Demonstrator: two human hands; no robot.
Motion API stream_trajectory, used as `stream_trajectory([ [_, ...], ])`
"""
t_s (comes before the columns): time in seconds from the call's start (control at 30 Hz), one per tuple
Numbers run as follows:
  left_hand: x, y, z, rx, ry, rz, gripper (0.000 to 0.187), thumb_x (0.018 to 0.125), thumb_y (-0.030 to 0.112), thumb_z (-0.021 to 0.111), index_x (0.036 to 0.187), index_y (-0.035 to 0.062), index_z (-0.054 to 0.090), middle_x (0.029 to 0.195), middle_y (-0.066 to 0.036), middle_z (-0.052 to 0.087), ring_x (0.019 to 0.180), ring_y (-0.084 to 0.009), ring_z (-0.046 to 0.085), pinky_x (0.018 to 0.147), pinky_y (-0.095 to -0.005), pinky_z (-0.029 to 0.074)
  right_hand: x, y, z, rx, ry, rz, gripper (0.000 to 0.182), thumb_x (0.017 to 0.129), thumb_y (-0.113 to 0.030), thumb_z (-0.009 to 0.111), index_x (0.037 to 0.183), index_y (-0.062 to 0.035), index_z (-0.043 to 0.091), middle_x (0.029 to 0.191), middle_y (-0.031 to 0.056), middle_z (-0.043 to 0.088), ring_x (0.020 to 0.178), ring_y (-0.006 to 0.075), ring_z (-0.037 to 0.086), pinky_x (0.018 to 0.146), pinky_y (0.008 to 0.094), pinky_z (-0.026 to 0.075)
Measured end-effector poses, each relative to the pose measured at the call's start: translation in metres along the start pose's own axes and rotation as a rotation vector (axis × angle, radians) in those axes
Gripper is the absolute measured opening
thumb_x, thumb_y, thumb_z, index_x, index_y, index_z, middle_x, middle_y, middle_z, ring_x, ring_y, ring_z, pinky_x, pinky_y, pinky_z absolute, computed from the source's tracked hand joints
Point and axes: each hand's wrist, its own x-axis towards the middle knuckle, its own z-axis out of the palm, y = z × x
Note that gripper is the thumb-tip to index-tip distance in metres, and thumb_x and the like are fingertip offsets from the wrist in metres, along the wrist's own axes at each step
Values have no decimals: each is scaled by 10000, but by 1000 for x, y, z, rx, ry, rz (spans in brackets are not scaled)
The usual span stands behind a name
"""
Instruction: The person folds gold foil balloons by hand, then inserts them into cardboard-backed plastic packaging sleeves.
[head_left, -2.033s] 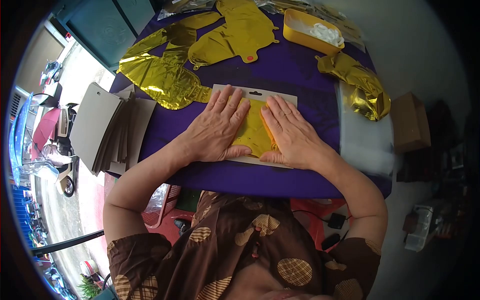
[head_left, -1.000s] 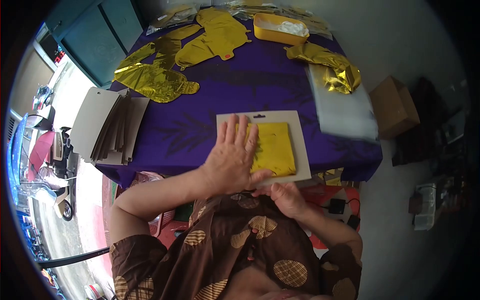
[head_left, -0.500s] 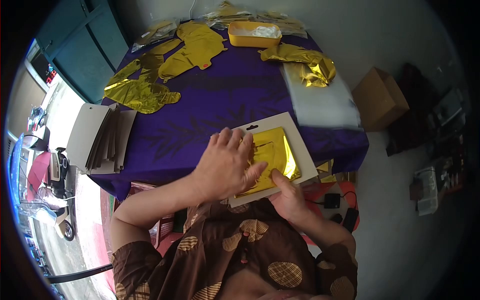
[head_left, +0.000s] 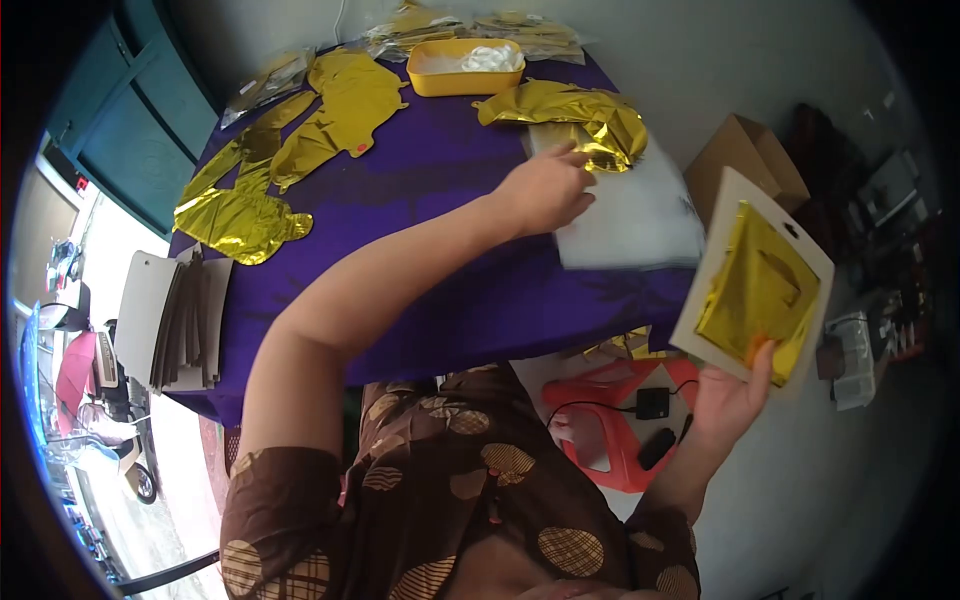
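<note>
My right hand (head_left: 728, 395) grips the lower edge of a white cardboard backing card (head_left: 742, 203), thumb on the front. On that card lies a folded gold foil balloon (head_left: 750, 285), and a hanging slot shows at the card's top. The card is held up, tilted, past the table's right edge. My left hand (head_left: 545, 192) reaches out over a stack of clear plastic bags (head_left: 630, 230), palm down, its fingers loosely apart with nothing seen in them. Just beyond its fingertips, a gold foil balloon (head_left: 560, 103) lies partly across the bags.
More flat gold foil balloons (head_left: 345, 110) lie on the purple tablecloth (head_left: 400, 190). A yellow tub (head_left: 440, 80) with white contents stands at the back. White cards (head_left: 150, 320) are stacked at the left corner. A red stool (head_left: 610, 470) and a cardboard box (head_left: 750, 165) stand nearby.
My left hand has left the foil on the card and moved forward over the plastic bags. My right hand has carried the card to the right and tilted it up.
</note>
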Motion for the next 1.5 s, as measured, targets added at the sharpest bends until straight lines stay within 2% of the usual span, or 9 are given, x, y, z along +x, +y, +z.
stream_trajectory([
  [0.17,37,3,33,-68,-230,-150,402,858,363,703,1228,206,682,1473,-202,469,1375,-485,353,1130,-494,319,16,-10,-3,-56,-1,-136,440,1047,-198,471,1441,-14,402,1414,143,517,1263,245,542,1045,424,486],
  [0.37,43,2,36,-113,-240,-216,338,878,350,683,1185,210,705,1491,-152,468,1352,-432,397,1122,-469,324,29,-3,-15,7,25,-99,449,1035,-179,499,1442,-15,403,1423,145,511,1277,253,530,1052,441,478],
  [0.57,65,-6,37,-9,-309,-263,284,866,288,710,1123,175,749,1197,-134,681,1078,-319,633,902,-399,507,35,3,-13,10,45,-63,449,1033,-181,505,1439,-12,413,1432,138,509,1292,256,518,1074,451,447],
  [0.7,80,5,-7,-323,-324,-320,228,887,262,717,1026,90,778,903,-137,745,843,-262,695,798,-356,533,34,3,-17,42,-1,-32,449,1034,-182,500,1439,-9,418,1441,135,507,1305,258,508,1092,458,424],
  [0.8,74,21,-52,-552,-363,-286,256,892,254,720,1071,75,761,958,-129,751,857,-223,696,807,-347,531,35,-1,-17,130,-89,-4,440,1035,-179,496,1435,-9,428,1441,134,510,1307,259,507,1093,460,423],
  [1.03,-33,56,-134,-187,-219,-3,258,863,204,711,1047,22,709,965,-108,696,976,-309,646,885,-413,512,32,3,1,170,-213,80,400,1038,-183,493,1395,-3,483,1430,134,523,1303,254,511,1086,463,428],
  [1.13,-95,77,-154,295,-140,-104,248,809,172,724,1015,45,668,1019,-100,647,1055,-338,596,902,-446,490,31,14,7,174,-239,147,382,1040,-189,488,1372,-2,507,1423,136,529,1297,254,515,1081,462,432],
  [1.33,-196,74,-138,422,-244,-574,299,807,174,720,1078,58,670,1110,-97,651,1142,-350,571,951,-450,475,25,46,18,115,-341,331,375,1050,-208,459,1357,-1,518,1384,130,554,1275,260,531,1069,460,446],
  [1.5,-224,80,-136,324,-147,-641,368,812,191,724,1151,58,670,1239,-147,629,1181,-374,553,998,-442,465,9,69,34,-38,-307,389,413,1048,-199,435,1421,-22,444,1385,120,542,1269,251,535,1055,447,463],
])
